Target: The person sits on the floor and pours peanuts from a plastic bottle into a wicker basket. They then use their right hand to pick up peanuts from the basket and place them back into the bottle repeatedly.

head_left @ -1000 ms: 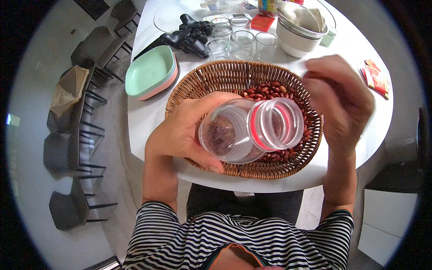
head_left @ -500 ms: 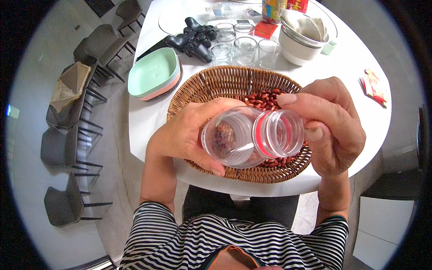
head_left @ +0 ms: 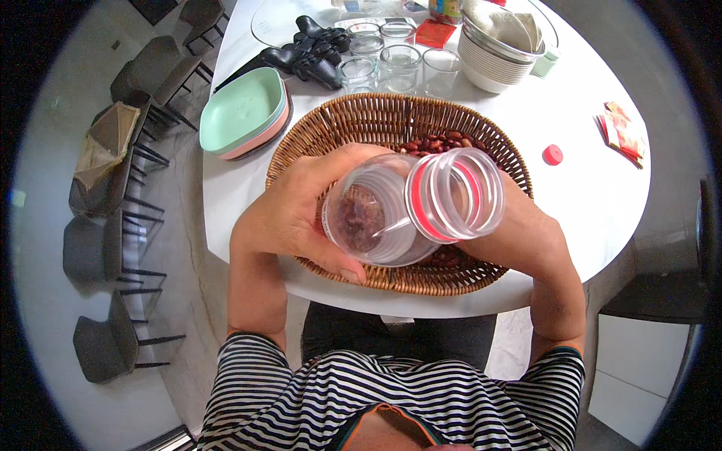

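Observation:
My left hand (head_left: 301, 203) is wrapped round a clear plastic bottle (head_left: 383, 244), which is tilted with its uncapped mouth to the right. A red ring circles the bottle's neck. Below the bottle is an oval brown wicker basket (head_left: 338, 124) holding reddish-brown peanuts (head_left: 436, 143). My right hand (head_left: 519, 225) reaches down into the basket behind the bottle's neck, and its fingers are hidden there. On the white table, right of the basket, lies a small red cap (head_left: 553, 155).
Beyond the basket stand several clear glasses (head_left: 400, 68), black game controllers (head_left: 312, 54) and a stack of white bowls (head_left: 490, 68) topped with a cloth. Green and pink trays (head_left: 242, 113) sit at the left, red packets (head_left: 624, 137) at the right. Grey chairs (head_left: 94, 244) line the left wall.
My right hand has gone from beside the bottle's mouth down into the basket behind it. The red cap now shows on the table. My left hand still grips the bottle.

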`<state>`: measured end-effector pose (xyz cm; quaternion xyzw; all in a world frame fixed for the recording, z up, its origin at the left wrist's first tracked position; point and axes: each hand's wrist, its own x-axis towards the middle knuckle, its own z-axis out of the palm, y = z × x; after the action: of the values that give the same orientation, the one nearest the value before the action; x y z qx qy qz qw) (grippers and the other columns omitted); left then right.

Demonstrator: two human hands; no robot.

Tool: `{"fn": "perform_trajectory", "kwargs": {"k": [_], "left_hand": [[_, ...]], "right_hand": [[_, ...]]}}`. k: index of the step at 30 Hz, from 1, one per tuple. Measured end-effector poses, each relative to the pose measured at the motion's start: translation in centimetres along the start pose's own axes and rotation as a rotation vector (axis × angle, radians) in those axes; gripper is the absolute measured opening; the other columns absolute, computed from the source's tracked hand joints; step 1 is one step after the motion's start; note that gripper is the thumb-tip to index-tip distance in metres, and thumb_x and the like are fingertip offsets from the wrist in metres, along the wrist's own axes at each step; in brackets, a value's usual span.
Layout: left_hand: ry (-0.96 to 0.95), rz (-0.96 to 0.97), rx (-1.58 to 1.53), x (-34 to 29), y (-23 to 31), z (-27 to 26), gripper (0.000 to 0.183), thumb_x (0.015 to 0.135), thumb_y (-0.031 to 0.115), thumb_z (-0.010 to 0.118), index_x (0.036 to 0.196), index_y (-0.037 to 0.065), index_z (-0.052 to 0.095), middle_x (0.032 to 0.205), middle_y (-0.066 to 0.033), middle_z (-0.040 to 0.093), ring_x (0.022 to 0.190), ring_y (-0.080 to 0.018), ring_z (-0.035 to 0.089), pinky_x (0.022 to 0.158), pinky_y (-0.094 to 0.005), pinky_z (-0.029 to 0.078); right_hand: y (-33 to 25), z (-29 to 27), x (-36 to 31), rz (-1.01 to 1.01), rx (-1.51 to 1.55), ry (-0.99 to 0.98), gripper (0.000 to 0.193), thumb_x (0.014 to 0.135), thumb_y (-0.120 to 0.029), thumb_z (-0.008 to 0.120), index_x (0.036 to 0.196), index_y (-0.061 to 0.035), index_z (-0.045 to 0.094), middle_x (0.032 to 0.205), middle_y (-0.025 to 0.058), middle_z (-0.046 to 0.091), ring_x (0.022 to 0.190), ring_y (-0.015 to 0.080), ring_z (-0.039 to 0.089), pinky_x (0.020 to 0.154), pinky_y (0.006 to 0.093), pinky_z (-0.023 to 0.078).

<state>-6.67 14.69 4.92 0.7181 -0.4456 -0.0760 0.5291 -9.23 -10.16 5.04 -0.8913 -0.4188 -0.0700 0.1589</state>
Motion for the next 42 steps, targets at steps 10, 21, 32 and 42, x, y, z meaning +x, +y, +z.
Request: {"fn": "perform_trajectory", "kwargs": {"k": [10, 21, 32, 42], "left_hand": [[0.005, 0.015, -0.043, 0.4, 0.4, 0.1, 0.091, 0.048, 0.033, 0.088, 0.123, 0.001, 0.048, 0.107, -0.0113, 0.061, 0.096, -0.022, 0.062, 0.084, -0.0314, 0.047], [0.02, 0.083, 0.103, 0.5, 1.0, -0.2, 0.083, 0.052, 0.031, 0.086, 0.12, 0.002, 0.05, 0.105, -0.01, 0.061, 0.095, -0.0208, 0.061, 0.083, -0.031, 0.047], [0.002, 0.095, 0.108, 0.3, 1.3, -0.4, 0.084, 0.051, 0.035, 0.086, 0.121, 0.003, 0.05, 0.103, -0.0095, 0.063, 0.092, -0.022, 0.063, 0.08, -0.0308, 0.048], [-0.052, 0.063, 0.117, 0.0, 0.7, -0.5, 0.103, 0.043, 0.048, 0.087, 0.124, -0.003, 0.046, 0.114, -0.0147, 0.058, 0.103, -0.025, 0.059, 0.09, -0.0347, 0.045]], "right_hand": [[-0.2, -3.6, 0.5, -0.098, 0.256, 0.82, 0.021, 0.078, -0.002, 0.062, 0.099, -0.0004, 0.063, 0.087, 0.0121, 0.064, 0.068, 0.0151, 0.059, 0.06, 0.0243, 0.048], [-3.5, -4.8, 1.5, -0.136, 0.34, 0.786, 0.024, 0.079, -0.022, 0.065, 0.095, -0.0041, 0.065, 0.098, 0.0135, 0.06, 0.093, 0.0216, 0.055, 0.082, 0.0332, 0.044], [-2.7, -4.2, 1.4, -0.099, 0.242, 0.78, 0.027, 0.087, -0.025, 0.057, 0.1, -0.0019, 0.064, 0.1, 0.0159, 0.062, 0.092, 0.0236, 0.06, 0.077, 0.0326, 0.048], [-2.8, -1.9, 1.1, 0.064, 0.048, 0.08, 0.012, 0.077, -0.015, 0.057, 0.081, -0.0055, 0.062, 0.079, 0.0149, 0.063, 0.073, 0.0316, 0.063, 0.063, 0.04, 0.051]]}}
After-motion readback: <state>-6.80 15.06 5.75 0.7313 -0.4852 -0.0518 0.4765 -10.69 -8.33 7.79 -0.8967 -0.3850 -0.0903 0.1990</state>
